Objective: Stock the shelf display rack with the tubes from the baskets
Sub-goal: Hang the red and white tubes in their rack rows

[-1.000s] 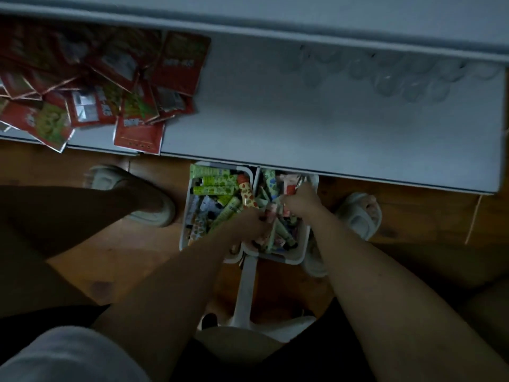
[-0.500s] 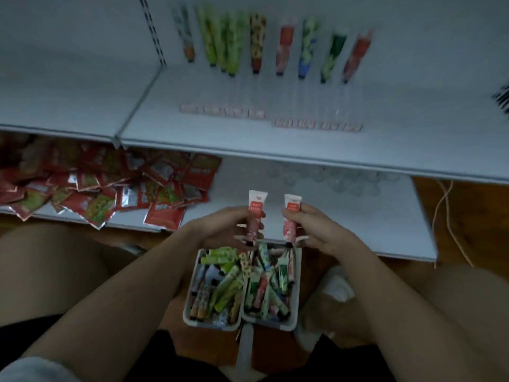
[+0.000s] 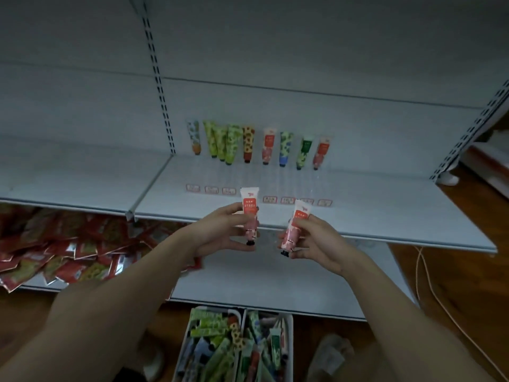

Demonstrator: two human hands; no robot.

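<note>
While both arms reach up in the head view, the left hand (image 3: 220, 232) pinches a red-and-pink tube (image 3: 250, 213) between thumb and curled fingers, cap down and upright. The right hand (image 3: 316, 241) grips a matching second tube (image 3: 294, 227) the same way, tilted a little to the right. The two tubes are near each other but apart, both in front of the front edge of the middle shelf (image 3: 385, 216).

At the back of that shelf a row of standing tubes (image 3: 259, 144) lines the rear panel, with a strip of small labels (image 3: 259, 195) nearer the front; bare shelf surface lies between row and labels, and wide open shelf runs to the right as far as the slotted upright (image 3: 468, 133). Another slotted upright (image 3: 159, 86) bounds the bay on the left.

Below, two white baskets (image 3: 242, 312) sit side by side on the floor, touching, filled with loose tubes (image 3: 220, 348). Red packets (image 3: 55, 252) are heaped on the lower shelf at left. A thin cable (image 3: 421, 277) trails over the wooden floor at right.
</note>
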